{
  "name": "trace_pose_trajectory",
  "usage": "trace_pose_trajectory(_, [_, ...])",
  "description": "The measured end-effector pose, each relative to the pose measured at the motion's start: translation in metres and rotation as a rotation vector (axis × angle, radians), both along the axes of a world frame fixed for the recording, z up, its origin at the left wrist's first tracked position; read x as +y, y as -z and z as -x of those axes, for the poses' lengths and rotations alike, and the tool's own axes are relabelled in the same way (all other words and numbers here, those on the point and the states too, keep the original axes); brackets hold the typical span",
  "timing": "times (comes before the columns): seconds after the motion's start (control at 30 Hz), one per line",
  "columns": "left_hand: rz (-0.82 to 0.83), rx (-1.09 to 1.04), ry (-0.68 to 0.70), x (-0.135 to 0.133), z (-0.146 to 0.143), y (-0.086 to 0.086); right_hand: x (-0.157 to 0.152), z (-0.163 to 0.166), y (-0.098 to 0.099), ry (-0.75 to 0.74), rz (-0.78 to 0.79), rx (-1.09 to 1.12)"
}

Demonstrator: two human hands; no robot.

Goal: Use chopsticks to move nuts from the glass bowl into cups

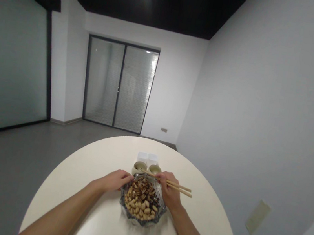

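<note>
Our right hand [170,188] is closed around two pale wooden chopsticks [181,187], whose tips reach to the left small round olive-beige cup [140,165]. Our left hand [118,180] touches the left rim of the clear scalloped glass bowl [142,223] of nuts [142,206], standing on the round cream-white bench [82,177]; whether it grips, we cannot tell. We should steady this bowl softly and hold the tips low and together, because what they pinch is too small to see.
</note>
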State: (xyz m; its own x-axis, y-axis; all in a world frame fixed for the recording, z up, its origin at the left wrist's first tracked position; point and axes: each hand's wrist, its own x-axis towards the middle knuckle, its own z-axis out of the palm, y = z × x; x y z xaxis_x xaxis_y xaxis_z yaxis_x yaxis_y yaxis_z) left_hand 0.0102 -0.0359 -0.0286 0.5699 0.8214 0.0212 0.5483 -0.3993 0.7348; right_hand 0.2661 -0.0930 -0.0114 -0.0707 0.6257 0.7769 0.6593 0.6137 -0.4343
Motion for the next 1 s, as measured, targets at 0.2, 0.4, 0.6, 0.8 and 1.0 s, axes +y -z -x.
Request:
trace_pose_trajectory(0.2, [-0.003, 0.002, 0.003, -0.002, -0.001, -0.003, -0.004, -0.002, -0.004, -0.007, 0.041, -0.05])
trace_pose_trajectory(0.4, [-0.023, 0.001, 0.011, -0.003, -0.001, -0.004, -0.006, -0.004, -0.007, -0.018, 0.036, -0.049])
trace_pose_trajectory(0.6, [0.009, -0.013, 0.002, -0.006, -0.001, -0.007, -0.013, -0.016, -0.014, -0.042, -0.011, 0.083])
trace_pose_trajectory(0.8, [-0.003, -0.001, 0.004, -0.003, -0.002, -0.004, -0.021, -0.04, -0.011, -0.082, -0.053, 0.274])
trace_pose_trajectory(1.0, [-0.016, -0.01, 0.003, -0.003, -0.002, -0.003, -0.026, -0.049, -0.015, -0.085, -0.056, 0.136])
